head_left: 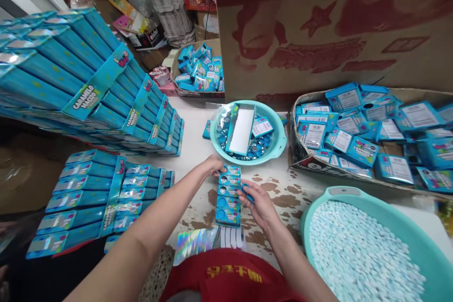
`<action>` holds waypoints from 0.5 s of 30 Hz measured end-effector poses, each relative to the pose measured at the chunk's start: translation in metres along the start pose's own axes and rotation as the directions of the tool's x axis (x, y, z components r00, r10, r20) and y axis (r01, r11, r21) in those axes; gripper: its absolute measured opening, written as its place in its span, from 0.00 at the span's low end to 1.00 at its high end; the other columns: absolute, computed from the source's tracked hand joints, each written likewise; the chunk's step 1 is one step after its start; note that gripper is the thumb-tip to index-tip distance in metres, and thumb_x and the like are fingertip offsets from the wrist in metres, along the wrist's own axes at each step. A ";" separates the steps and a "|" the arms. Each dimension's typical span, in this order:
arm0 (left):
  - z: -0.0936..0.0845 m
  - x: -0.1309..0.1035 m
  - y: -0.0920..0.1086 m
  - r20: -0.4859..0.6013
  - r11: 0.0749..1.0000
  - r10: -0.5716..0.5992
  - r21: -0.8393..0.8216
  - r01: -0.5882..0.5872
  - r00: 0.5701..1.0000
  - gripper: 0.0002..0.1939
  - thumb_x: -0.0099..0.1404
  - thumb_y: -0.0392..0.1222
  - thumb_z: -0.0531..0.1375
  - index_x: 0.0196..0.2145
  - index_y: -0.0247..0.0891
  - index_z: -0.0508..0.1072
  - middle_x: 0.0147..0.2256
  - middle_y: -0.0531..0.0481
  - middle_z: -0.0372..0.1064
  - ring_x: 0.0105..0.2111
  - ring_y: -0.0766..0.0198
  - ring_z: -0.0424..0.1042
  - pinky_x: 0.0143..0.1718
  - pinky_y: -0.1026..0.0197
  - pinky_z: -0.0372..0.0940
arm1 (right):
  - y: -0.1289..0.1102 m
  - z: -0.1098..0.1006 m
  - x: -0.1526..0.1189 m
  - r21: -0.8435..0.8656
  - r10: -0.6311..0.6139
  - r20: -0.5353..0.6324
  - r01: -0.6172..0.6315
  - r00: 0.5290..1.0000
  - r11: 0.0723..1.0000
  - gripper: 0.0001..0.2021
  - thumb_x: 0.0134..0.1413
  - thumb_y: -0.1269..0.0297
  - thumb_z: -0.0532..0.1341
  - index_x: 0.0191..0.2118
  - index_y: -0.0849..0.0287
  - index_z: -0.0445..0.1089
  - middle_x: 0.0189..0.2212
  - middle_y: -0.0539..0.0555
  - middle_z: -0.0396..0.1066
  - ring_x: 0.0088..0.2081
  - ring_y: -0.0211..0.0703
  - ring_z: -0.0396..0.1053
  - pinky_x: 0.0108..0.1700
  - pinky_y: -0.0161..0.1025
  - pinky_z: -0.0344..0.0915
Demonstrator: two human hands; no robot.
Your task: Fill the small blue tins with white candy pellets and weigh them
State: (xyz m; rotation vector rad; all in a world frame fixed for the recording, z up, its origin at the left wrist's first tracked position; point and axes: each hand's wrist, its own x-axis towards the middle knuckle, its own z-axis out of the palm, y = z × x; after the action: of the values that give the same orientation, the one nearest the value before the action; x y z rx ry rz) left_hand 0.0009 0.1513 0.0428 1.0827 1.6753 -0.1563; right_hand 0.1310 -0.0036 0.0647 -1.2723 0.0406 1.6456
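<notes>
A row of small blue candy boxes (pixel 231 204) lies on the table in front of me. Two boxes in its upper half show open round holes, while the nearer ones have blue round caps. My left hand (pixel 214 165) grips the row's far left corner, thumb on top and the other fingers partly hidden. Beside the row's right edge, my right hand (pixel 260 203) is closed on a blue round cap (pixel 248 192); whether it holds more than one cannot be made out. Just beyond stands a turquoise basin (pixel 279 144) with many blue caps and an open white-lined box (pixel 241 130).
Stacked blue display boxes (pixel 88 89) rise at the left. A carton of blue boxes (pixel 354 132) is at the right, another smaller carton (pixel 198 71) behind. A large turquoise tub (pixel 336 193) holds pale candies (pixel 361 245). Shiny film (pixel 196 243) lies near my body.
</notes>
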 end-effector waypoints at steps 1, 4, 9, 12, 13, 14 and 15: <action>0.002 0.003 0.001 -0.007 1.000 -0.002 0.008 0.002 1.000 0.11 0.42 0.28 0.66 0.26 0.31 0.71 0.13 0.56 0.61 0.14 0.67 0.61 0.15 0.65 0.57 | 0.000 -0.001 0.002 -0.019 -0.014 -0.002 0.014 1.000 1.000 0.17 0.32 0.66 0.71 0.35 0.61 0.74 0.24 0.51 0.73 0.29 0.37 0.73 0.30 0.30 0.71; 0.006 0.008 0.003 -0.023 1.000 0.014 0.021 -0.014 1.000 0.14 0.42 0.27 0.66 0.30 0.31 0.72 0.15 0.56 0.62 0.15 0.67 0.63 0.17 0.65 0.59 | 0.001 -0.001 0.011 -0.171 -0.080 -0.038 0.072 0.996 0.983 0.18 0.31 0.60 0.70 0.33 0.61 0.72 0.22 0.50 0.72 0.26 0.38 0.72 0.26 0.32 0.69; 0.001 -0.007 -0.001 -0.044 0.997 0.080 0.005 -0.080 0.996 0.20 0.45 0.29 0.65 0.39 0.32 0.70 0.16 0.57 0.61 0.14 0.69 0.60 0.16 0.67 0.56 | 0.004 0.005 0.028 -0.382 -0.191 -0.043 0.160 0.981 0.910 0.16 0.32 0.57 0.68 0.27 0.59 0.65 0.17 0.47 0.68 0.21 0.38 0.69 0.24 0.33 0.67; -0.010 -0.024 -0.012 -0.071 0.986 0.159 -0.037 -0.162 0.985 0.21 0.49 0.37 0.65 0.42 0.35 0.68 0.22 0.56 0.65 0.16 0.71 0.61 0.17 0.69 0.55 | 0.005 0.016 0.037 -0.525 -0.234 0.002 0.200 0.972 0.827 0.12 0.39 0.58 0.63 0.28 0.57 0.63 0.15 0.45 0.65 0.21 0.39 0.69 0.26 0.36 0.68; -0.014 -0.030 -0.017 -0.095 0.978 0.199 -0.050 -0.204 0.975 0.21 0.51 0.40 0.64 0.43 0.36 0.68 0.24 0.55 0.66 0.18 0.72 0.62 0.18 0.69 0.56 | 0.004 0.021 0.038 -0.581 -0.247 0.020 0.212 0.969 0.786 0.10 0.41 0.59 0.62 0.28 0.57 0.63 0.16 0.45 0.65 0.22 0.40 0.69 0.26 0.36 0.68; -0.016 -0.036 -0.021 -0.124 0.966 0.242 -0.057 -0.250 0.962 0.21 0.51 0.44 0.64 0.42 0.37 0.67 0.27 0.54 0.67 0.19 0.72 0.63 0.19 0.69 0.56 | 0.003 0.027 0.039 -0.638 -0.260 0.038 0.224 0.965 0.737 0.07 0.43 0.60 0.60 0.29 0.57 0.64 0.17 0.47 0.67 0.23 0.42 0.70 0.27 0.37 0.67; -0.017 -0.042 -0.027 -0.148 0.954 0.284 -0.057 -0.295 0.947 0.20 0.51 0.47 0.63 0.41 0.38 0.68 0.28 0.54 0.67 0.21 0.71 0.63 0.20 0.70 0.57 | 0.001 0.034 0.038 -0.695 -0.276 0.052 0.233 0.960 0.680 0.05 0.44 0.62 0.59 0.29 0.57 0.65 0.19 0.48 0.69 0.25 0.43 0.71 0.28 0.38 0.67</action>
State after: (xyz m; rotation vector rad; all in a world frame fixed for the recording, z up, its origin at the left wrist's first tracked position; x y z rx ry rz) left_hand -0.0300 0.1216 0.0737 1.2900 1.6074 0.1778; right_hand 0.1092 0.0404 0.0519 -1.7911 -0.7721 1.4073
